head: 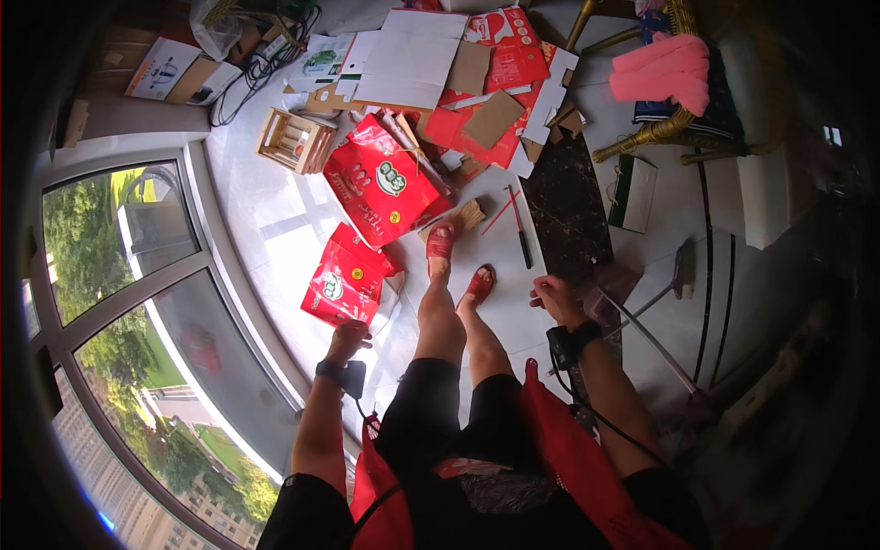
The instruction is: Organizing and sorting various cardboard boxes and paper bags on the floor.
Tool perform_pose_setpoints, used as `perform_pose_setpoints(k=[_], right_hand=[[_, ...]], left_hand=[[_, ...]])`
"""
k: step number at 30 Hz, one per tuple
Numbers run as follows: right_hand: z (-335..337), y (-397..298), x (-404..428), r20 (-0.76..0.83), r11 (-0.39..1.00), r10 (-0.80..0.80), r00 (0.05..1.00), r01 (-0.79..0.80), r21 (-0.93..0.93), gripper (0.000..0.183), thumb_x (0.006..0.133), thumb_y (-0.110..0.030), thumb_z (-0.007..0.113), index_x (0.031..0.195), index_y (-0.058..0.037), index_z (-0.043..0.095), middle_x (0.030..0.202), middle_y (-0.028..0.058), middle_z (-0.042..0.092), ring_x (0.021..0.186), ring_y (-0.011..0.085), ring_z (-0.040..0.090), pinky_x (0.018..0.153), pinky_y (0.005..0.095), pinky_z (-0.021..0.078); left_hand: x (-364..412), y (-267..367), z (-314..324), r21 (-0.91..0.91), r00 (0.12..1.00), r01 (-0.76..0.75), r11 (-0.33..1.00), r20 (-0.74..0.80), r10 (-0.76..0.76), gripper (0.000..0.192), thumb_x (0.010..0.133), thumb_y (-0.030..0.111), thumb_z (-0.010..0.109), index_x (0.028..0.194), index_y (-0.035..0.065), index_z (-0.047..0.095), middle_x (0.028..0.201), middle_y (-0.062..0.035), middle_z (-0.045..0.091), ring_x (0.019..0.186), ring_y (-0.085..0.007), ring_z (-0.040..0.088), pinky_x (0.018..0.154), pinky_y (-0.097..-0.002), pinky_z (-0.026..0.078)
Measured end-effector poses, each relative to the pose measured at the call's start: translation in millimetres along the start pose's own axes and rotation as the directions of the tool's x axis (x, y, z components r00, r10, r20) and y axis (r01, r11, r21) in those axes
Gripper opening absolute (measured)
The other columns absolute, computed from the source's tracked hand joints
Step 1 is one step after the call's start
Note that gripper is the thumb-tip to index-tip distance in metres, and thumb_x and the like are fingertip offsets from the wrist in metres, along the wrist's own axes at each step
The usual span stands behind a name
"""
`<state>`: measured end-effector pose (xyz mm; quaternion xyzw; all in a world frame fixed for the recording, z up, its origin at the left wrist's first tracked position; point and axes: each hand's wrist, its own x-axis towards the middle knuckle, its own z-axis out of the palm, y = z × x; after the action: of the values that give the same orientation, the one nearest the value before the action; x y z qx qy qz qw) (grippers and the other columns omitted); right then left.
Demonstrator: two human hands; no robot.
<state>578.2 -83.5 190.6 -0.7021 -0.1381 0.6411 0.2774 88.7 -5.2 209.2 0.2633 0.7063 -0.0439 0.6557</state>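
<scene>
My left hand [350,339], fingers curled, overlaps the lower edge of a smaller red printed bag [344,278]; whether it grips the bag cannot be told. My right hand [555,300] hangs loosely bent with nothing visible in it, nearest to a dustpan [615,292] and its grey handle. A larger red printed bag [385,180] leans on the floor beyond my feet, with flat cardboard pieces sticking out behind it. Beside my forward foot is a bristled broom head [466,217]. A black and red stick [520,230] lies to its right.
Flattened cartons [412,62] and red cardboard [505,69] are heaped ahead. Left of them stands a wooden crate [295,141], near black cables [258,82]. A gold-framed chair [677,117] bears a pink cloth [663,69]. A window [172,357] runs along my left.
</scene>
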Motion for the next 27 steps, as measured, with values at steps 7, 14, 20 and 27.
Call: perform_pose_setpoints(k=[7,14,20,27], right_hand=[[63,84,23,0.143,0.983,0.141,0.980,-0.121,-0.137,0.009,0.090,-0.005,0.053,0.094,0.0026,0.056,0.079,0.0110,0.062,0.063,0.0191,0.064,0.058,0.0305,0.0562],[123,144,111,0.225,0.956,0.212,0.951,-0.155,-0.248,0.009,0.093,-0.010,0.055,0.094,-0.0004,0.056,0.079,0.0076,0.061,0.066,0.0174,0.063,0.061,0.0303,0.0559],[155,174,222,0.033,0.609,-0.230,0.973,0.170,-0.775,0.019,0.081,-0.012,0.065,0.097,-0.0031,0.059,0.092,0.0138,0.062,0.086,0.0293,0.063,0.073,0.0391,0.0520],[167,123,341,0.353,-0.239,-0.626,0.695,0.259,-0.936,0.037,0.085,-0.013,0.053,0.120,-0.0008,0.057,0.124,0.0141,0.055,0.123,0.0301,0.047,0.106,0.0441,0.0332]], left_hand=[[17,-51,20,-0.076,0.998,0.054,0.996,-0.026,-0.056,0.016,0.088,0.006,0.055,0.093,-0.0076,0.061,0.081,-0.0136,0.064,0.074,-0.0220,0.067,0.062,-0.0334,0.060],[98,-143,-10,-0.115,0.990,0.129,0.985,-0.045,-0.134,0.023,0.086,0.010,0.058,0.097,-0.0098,0.061,0.082,-0.0184,0.067,0.069,-0.0241,0.068,0.061,-0.0322,0.059],[215,-126,-7,0.161,0.997,-0.065,0.985,-0.021,0.069,0.018,0.087,0.011,0.055,0.087,-0.0037,0.065,0.079,-0.0143,0.069,0.065,-0.0228,0.070,0.059,-0.0312,0.057],[342,-17,20,0.330,0.858,-0.431,0.840,-0.138,0.495,0.022,0.091,0.019,0.053,0.090,0.0015,0.066,0.075,-0.0164,0.069,0.070,-0.0247,0.070,0.062,-0.0354,0.055]])
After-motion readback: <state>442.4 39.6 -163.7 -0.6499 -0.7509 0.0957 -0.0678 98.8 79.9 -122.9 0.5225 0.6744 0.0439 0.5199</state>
